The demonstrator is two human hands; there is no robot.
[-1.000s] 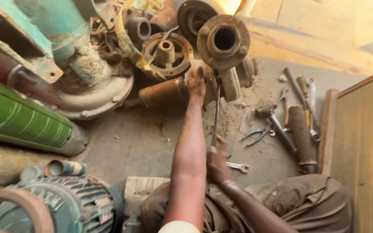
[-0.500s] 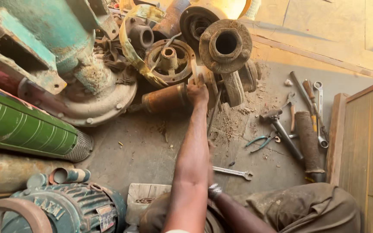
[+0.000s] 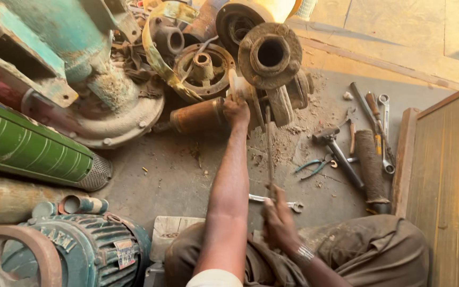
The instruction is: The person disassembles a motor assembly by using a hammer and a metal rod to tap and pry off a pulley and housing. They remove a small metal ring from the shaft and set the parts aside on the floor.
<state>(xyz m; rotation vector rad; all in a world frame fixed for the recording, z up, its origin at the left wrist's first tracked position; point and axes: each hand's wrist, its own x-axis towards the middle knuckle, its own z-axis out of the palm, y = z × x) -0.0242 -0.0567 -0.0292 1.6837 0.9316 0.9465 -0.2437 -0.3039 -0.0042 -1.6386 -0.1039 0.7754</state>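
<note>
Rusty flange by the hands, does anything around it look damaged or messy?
Yes. The round flange is heavily rusted and tilted, with rust-coloured debris scattered on the floor below. The left hand grips the part beside it; the right hand holds a long rod.

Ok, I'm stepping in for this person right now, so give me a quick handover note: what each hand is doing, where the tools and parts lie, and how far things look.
Left hand: stretched out, gripping the rusty pump part at its base beside the brown cylinder.
Right hand: near the lap, closed on a long thin metal rod that reaches toward the same part.
On the floor: spanner by the right hand; pliers, hammer and more wrenches to the right.
Done: rust debris lies under the part.
Left: the part is still stuck among the scrap; whether it is loose cannot be told.
</note>
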